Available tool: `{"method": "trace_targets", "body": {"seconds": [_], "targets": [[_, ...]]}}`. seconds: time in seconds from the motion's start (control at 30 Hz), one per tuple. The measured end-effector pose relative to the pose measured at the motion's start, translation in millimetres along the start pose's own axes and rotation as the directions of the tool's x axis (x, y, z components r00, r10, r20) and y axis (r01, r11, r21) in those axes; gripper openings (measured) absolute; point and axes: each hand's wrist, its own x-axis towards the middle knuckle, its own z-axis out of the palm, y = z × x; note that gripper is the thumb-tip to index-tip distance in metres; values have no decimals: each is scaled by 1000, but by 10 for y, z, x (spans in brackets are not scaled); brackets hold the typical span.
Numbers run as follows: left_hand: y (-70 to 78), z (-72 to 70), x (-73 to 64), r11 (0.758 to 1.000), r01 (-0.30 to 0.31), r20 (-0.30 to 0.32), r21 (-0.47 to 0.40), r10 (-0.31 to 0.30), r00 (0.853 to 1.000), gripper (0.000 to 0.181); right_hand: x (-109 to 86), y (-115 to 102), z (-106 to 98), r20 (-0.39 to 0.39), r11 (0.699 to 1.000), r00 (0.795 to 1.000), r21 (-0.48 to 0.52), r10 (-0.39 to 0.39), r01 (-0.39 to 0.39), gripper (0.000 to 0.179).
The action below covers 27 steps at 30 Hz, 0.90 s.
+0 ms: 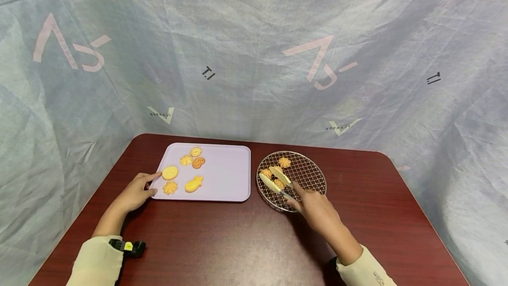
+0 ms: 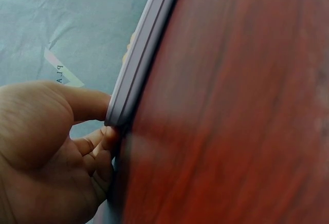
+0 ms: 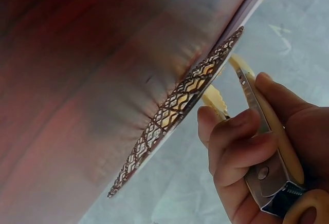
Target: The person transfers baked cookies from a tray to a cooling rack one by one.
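Observation:
My left hand (image 1: pixel 136 192) pinches the left edge of a lilac tray (image 1: pixel 228 173), thumb and fingers on opposite faces of its rim in the left wrist view. On the tray lie a round cookie (image 1: pixel 169 172), a fish-shaped cookie (image 1: pixel 193 184), a brown twisted cookie (image 1: pixel 198 163) and several flower-shaped ones. My right hand (image 1: pixel 317 213) grips metal tongs (image 3: pixel 267 170) with cream tips. The parted tips reach over a round wire rack (image 1: pixel 305 173), either side of a flower-shaped cookie (image 1: pixel 279 184); whether they touch it, I cannot tell. Another cookie (image 1: pixel 284 162) lies farther back on the rack.
Both the tray and the rack stand on a dark red wooden table (image 1: pixel 222 242), with a narrow gap between them. A grey printed cloth (image 1: pixel 246 100) hangs behind the table and at its sides.

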Motion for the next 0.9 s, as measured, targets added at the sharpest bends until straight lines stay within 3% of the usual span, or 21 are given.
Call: {"method": "trace_targets", "body": {"seconds": [0.9], "targets": [[-27,-7,17,1000,-3,22,3,3,1000,54,17,-104,-73,-30,999,999,3,-33,33,59]]}}
